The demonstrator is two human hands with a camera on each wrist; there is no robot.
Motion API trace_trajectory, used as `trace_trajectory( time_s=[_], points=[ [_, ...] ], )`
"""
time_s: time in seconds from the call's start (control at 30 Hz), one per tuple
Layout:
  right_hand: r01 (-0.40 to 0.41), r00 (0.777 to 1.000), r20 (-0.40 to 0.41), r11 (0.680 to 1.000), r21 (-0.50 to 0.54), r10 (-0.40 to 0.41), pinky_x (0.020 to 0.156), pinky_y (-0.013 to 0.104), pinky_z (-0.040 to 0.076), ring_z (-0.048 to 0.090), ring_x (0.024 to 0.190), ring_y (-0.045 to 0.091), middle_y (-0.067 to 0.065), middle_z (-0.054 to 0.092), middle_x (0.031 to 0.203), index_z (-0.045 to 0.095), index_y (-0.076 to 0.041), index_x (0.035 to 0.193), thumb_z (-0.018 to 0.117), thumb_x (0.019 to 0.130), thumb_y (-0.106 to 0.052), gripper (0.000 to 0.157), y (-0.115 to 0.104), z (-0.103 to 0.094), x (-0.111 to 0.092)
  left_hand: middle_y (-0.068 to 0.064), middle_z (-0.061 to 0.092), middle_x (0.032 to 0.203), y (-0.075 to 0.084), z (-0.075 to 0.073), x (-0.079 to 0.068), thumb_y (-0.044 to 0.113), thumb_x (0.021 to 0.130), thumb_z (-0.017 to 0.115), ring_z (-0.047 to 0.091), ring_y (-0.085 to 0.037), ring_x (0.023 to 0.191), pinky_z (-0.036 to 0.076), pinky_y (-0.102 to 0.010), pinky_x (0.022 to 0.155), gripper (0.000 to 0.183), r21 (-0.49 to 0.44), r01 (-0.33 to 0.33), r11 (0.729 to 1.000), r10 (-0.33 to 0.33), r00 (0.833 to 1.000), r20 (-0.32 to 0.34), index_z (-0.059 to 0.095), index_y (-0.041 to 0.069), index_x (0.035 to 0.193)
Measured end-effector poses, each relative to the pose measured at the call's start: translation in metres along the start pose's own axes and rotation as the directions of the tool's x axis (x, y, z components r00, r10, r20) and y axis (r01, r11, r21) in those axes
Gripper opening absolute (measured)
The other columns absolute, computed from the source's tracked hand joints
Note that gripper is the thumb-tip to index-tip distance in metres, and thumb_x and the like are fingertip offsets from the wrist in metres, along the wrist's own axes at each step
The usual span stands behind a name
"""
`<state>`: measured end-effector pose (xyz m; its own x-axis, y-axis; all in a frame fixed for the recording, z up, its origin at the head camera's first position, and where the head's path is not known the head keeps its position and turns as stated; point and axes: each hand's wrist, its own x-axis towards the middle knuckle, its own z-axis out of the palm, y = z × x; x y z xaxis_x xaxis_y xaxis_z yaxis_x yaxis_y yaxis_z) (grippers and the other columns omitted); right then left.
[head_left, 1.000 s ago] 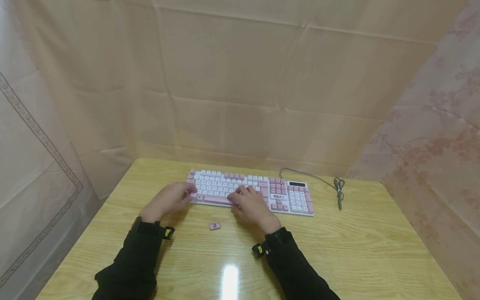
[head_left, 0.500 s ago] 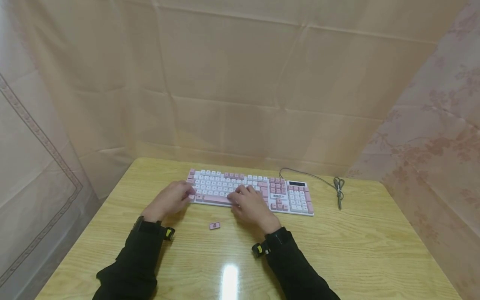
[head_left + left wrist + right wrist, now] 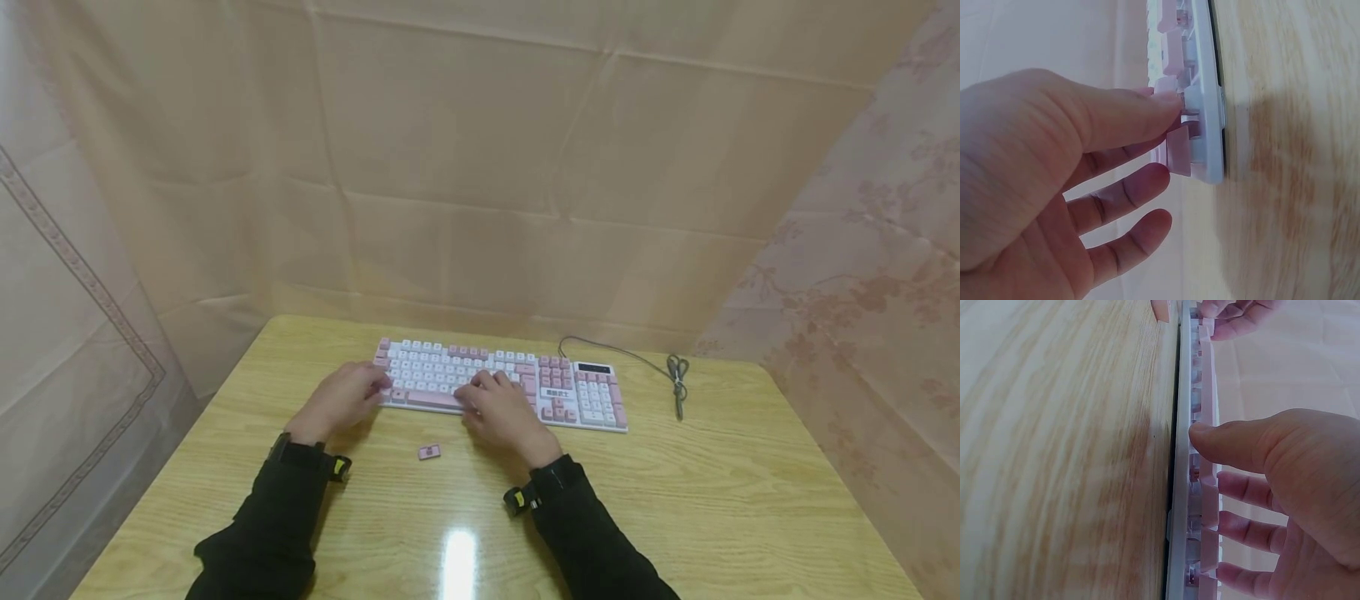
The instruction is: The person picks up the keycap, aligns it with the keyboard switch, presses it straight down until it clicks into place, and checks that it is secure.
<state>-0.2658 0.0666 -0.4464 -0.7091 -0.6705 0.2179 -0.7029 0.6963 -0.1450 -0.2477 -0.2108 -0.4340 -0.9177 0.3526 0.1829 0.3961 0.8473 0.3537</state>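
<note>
A pink and white keyboard [image 3: 427, 367] lies toward the back of the table. At its front left corner my left hand [image 3: 341, 404] pinches a pink keycap [image 3: 1165, 86] between thumb and index finger, the fingertip partly hidden behind the thumb. The other fingers of that hand are spread apart, near a neighbouring pink key [image 3: 1179, 152]. My right hand [image 3: 506, 417] rests on the keyboard right of the middle, its fingertips on the keys. In the right wrist view its thumb touches the front side by the long pink space bar [image 3: 1208, 394].
A loose pink keycap [image 3: 429, 452] lies on the wooden table [image 3: 712, 500] in front of the keyboard. Behind the keyboard a grey cable [image 3: 615, 344] runs right to a tied bundle [image 3: 678, 379]. Beige cloth [image 3: 450, 167] hangs behind the table.
Over the last second my left hand has shifted very slightly to the left at the keyboard's corner. The right hand, keyboard and loose keycap stay in place.
</note>
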Motion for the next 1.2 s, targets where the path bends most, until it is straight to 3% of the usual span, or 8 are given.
trace_trajectory(
  time_s=[0.47,0.77,1.2],
  points=[
    [-0.003,1.0,-0.001,1.0,-0.002,0.003,0.079,0.038,0.044,0.048,0.096,0.022,0.002,0.057,0.109,0.065,-0.02,0.119,0.064,0.087,-0.025,0.032,-0.0001,0.0007,-0.0006,-0.006,0.069,0.095,0.0057,-0.0002,0.0002,0.006,0.079,0.073,0.062,-0.02,0.086,0.05,-0.041,0.078,0.016,0.027,0.074,0.997,-0.073,0.997,-0.016,0.073,0.009,0.094],
    [-0.01,1.0,0.012,1.0,0.007,0.009,0.081,0.039,0.043,0.048,0.099,0.022,0.003,0.057,0.112,0.064,-0.02,0.12,0.064,0.087,-0.025,0.033,-0.0018,-0.0015,-0.0008,-0.005,0.07,0.09,0.0068,0.0001,0.0007,0.0,0.075,0.073,0.063,-0.02,0.082,0.052,-0.039,0.075,0.017,0.069,0.049,0.996,-0.045,0.997,-0.057,0.074,0.009,0.09],
    [-0.019,1.0,0.024,1.0,-0.003,0.019,0.083,0.038,0.042,0.047,0.1,0.021,0.001,0.056,0.113,0.063,-0.022,0.121,0.063,0.088,-0.025,0.033,-0.0008,0.0003,-0.0004,-0.001,0.067,0.085,0.0092,-0.0023,0.0022,0.011,0.078,0.074,0.058,-0.015,0.076,0.05,-0.037,0.072,0.012,0.054,0.078,0.996,-0.077,0.997,-0.017,0.073,0.01,0.09]
  ],
)
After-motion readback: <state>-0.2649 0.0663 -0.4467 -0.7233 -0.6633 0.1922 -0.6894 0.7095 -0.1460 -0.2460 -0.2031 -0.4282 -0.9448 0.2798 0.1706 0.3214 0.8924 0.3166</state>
